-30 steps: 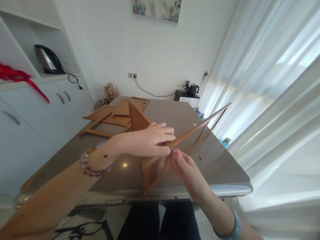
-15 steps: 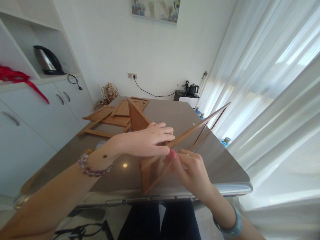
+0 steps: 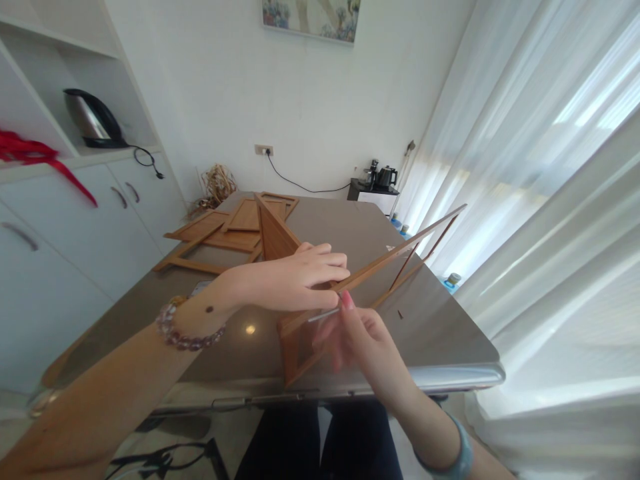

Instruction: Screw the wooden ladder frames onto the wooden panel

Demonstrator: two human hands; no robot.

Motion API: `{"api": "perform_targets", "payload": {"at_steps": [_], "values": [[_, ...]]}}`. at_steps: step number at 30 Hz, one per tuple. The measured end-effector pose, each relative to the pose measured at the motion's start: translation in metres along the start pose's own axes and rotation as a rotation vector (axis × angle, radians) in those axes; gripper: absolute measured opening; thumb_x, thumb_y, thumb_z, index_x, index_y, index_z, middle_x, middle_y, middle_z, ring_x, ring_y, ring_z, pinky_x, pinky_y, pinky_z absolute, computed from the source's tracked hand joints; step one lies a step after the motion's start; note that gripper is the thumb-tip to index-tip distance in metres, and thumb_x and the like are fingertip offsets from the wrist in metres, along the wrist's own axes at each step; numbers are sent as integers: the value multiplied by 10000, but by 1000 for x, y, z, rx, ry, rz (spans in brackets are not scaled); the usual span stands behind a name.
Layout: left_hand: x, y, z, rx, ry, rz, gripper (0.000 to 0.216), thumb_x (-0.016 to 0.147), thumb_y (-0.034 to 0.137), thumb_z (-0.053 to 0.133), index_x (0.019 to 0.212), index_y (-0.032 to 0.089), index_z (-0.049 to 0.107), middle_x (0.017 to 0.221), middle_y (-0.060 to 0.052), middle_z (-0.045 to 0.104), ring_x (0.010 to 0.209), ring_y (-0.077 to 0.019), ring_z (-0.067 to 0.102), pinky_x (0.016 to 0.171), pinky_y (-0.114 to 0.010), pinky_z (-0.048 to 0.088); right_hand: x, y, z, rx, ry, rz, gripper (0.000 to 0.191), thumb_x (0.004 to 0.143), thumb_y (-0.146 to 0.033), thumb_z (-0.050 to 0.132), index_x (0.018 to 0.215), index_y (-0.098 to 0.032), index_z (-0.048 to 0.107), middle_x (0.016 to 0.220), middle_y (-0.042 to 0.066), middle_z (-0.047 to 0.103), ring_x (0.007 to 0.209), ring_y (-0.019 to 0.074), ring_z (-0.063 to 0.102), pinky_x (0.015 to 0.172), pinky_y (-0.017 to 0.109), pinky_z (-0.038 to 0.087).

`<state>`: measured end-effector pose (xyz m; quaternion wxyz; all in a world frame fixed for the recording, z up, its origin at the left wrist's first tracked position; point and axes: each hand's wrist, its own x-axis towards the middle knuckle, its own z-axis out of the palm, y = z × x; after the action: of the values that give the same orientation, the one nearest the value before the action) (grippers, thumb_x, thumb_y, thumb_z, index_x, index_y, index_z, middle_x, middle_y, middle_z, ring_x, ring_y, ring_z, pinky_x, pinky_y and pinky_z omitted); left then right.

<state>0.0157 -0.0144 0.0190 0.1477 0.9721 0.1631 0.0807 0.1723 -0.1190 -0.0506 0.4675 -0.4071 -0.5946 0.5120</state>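
My left hand (image 3: 295,283) is wrapped over the joint of a thin wooden frame (image 3: 400,250) that rises from the grey table (image 3: 440,333) toward the right. Just below it my right hand (image 3: 363,337) pinches a small silvery metal tool (image 3: 324,315), its tip pointing left at the frame's joint. A wooden triangular panel (image 3: 273,233) stands upright behind my left hand. The lower part of the frame (image 3: 295,347) rests near the table's front edge.
More flat wooden panels and slats (image 3: 225,230) lie at the table's far left. A small dark screw (image 3: 400,314) lies on the table right of my hands. White cupboards with a kettle (image 3: 90,120) stand left; curtains hang right.
My right hand has turned and shifted at the joint; the small metal tool now shows between its fingers. My left hand and the frame have stayed put.
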Motion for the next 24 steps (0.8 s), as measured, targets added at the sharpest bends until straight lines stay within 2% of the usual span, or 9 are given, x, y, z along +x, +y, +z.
{"api": "perform_targets", "payload": {"at_steps": [2,5,8,10,14,24], "values": [[0,1,0,-5,-1,-3,365,966,452,402,731,173,419,862,-3,481,852,-155,391,828,-332,290,4,3,-10,-355,161,-198,602,988,-602,377,614,-185,599,469,-23,525,440,79,435,481,235,287],[1,1,0,8,-13,-4,324,951,420,439,739,176,418,860,1,476,862,-157,395,820,-333,278,9,6,-25,-884,421,-609,375,966,-472,547,725,-190,604,568,-23,574,542,100,471,569,248,333],[1,0,0,16,-11,-10,256,942,372,446,768,184,430,868,2,485,865,-163,397,805,-334,271,14,3,-35,-1235,434,-974,181,969,-313,580,844,-186,609,643,0,625,632,139,492,651,283,359],[1,1,0,18,-14,-11,254,946,372,438,773,186,435,873,-2,488,865,-165,396,805,-336,272,16,-3,-38,-1356,389,-1088,112,969,-242,573,877,-189,610,683,12,650,672,154,494,679,296,365],[0,3,-1,-5,-20,-11,331,970,424,393,750,179,431,862,-3,477,858,-160,389,820,-339,278,17,-10,-40,-1429,373,-1121,85,966,-228,575,906,-188,620,732,18,671,699,156,481,699,301,362],[1,2,0,9,0,-10,342,972,434,389,746,177,410,860,3,475,840,-154,378,798,-333,267,15,-7,-40,-1327,297,-1011,163,994,-209,504,874,-178,610,711,29,641,677,161,466,653,300,331]]}}
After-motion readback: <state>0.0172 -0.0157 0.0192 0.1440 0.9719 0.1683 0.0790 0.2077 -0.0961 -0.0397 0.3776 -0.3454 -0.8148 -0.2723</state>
